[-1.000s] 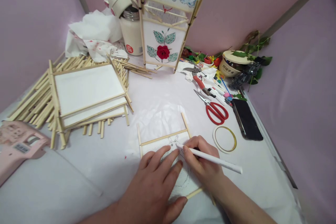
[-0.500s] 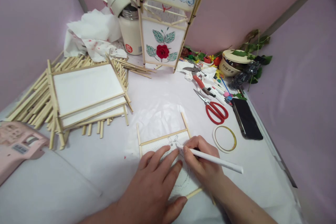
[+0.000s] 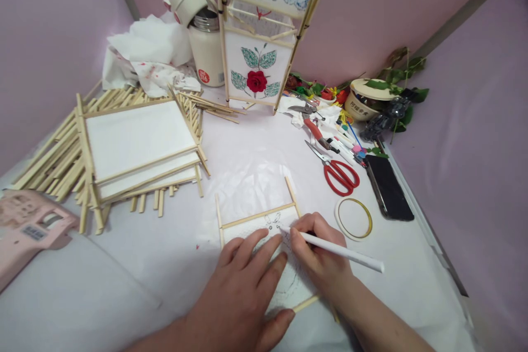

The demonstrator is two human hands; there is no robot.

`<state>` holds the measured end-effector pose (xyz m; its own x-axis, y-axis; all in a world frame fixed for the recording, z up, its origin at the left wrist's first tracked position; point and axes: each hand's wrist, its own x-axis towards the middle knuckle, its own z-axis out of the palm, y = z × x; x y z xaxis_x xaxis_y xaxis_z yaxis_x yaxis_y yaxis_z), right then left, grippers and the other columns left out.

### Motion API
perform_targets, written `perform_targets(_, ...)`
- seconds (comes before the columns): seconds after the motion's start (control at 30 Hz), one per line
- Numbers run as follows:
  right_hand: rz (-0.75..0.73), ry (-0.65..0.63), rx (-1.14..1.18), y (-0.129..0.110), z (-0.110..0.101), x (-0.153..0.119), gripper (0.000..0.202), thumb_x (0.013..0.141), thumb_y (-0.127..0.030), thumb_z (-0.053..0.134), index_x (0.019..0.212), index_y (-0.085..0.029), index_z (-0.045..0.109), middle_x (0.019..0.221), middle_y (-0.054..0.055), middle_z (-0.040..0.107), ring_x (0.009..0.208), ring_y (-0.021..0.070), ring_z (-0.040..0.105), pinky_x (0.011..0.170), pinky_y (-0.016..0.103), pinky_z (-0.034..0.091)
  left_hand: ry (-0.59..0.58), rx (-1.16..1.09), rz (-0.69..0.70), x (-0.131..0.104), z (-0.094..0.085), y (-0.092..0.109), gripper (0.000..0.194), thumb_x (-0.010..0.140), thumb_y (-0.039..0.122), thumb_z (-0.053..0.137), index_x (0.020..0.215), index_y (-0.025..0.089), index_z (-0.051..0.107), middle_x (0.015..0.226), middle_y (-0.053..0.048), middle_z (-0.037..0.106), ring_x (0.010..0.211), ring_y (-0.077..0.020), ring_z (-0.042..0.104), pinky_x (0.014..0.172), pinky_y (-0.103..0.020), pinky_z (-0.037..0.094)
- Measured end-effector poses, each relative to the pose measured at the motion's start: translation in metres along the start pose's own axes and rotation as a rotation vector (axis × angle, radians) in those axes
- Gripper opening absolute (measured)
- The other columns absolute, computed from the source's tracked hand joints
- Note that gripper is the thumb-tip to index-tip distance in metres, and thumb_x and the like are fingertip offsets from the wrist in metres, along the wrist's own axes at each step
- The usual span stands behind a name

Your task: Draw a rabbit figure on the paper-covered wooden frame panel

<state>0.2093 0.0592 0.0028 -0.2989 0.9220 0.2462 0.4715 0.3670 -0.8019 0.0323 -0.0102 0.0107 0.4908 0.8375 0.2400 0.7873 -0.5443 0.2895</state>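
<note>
Framed paper panel (image 3: 292, 280): positioned flat on the white table cover (image 3: 251, 146), beneath the left hand (image 3: 243, 291) and extending partly under the right hand (image 3: 324, 272). Thin wooden sticks border the sheet; two stick ends project beyond its far edge, ahead of the fingertips. A dark line drawing (image 3: 272, 223) is visible on the paper, partly covered by the fingers.

Left hand: palm down, fingers slightly spread and extended across the panel, gripping nothing. Its thumb lies near the panel's near edge.

Right hand: fingers closed in a writing grip around a white pen (image 3: 344, 253). The pen tip is at the drawing, just beyond the left fingertips; contact with the paper cannot be confirmed. The two hands are side by side; whether they touch cannot be told.

Surrounding items: a tape roll (image 3: 370, 223), red-handled scissors (image 3: 328, 164) and a phone (image 3: 390, 187) lie beyond and to the right of the right hand. Well to the left of the left hand is a pink glue gun (image 3: 33, 231). Beyond that hand, to the left, blank framed panels (image 3: 138, 140) are stacked on loose wooden sticks (image 3: 61, 157). Straight ahead of both hands, farther off, stands a stick-framed structure (image 3: 274, 60) bearing a red rose.
</note>
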Motion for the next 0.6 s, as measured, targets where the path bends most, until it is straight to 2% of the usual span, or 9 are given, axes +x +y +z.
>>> perform_targets(0.43,-0.007,0.007,-0.023,-0.0026,0.0014,0.0008,0.01,0.089,-0.024,0.056,0.08,-0.021,0.056,0.067,-0.001,0.06,0.056,0.0111,0.052,0.055,0.024,0.041,0.009,-0.007,-0.011,0.001,-0.0016,-0.0002,0.055,0.08,0.04,0.062,0.13,0.017,0.055,0.139,-0.007,0.054,0.128,-0.0314,0.04,0.097,-0.045,0.032)
perform_targets(0.6,-0.011,-0.003,-0.018,-0.0034,0.001,0.0013,0.011,0.09,-0.025,0.055,0.079,-0.021,0.057,0.065,-0.001,0.059,0.055,0.0111,0.052,0.054,0.024,0.041,0.003,0.018,0.002,0.0007,-0.0008,-0.0001,0.056,0.078,0.039,0.064,0.128,0.015,0.056,0.138,-0.01,0.055,0.128,-0.0331,0.04,0.097,-0.046,0.032)
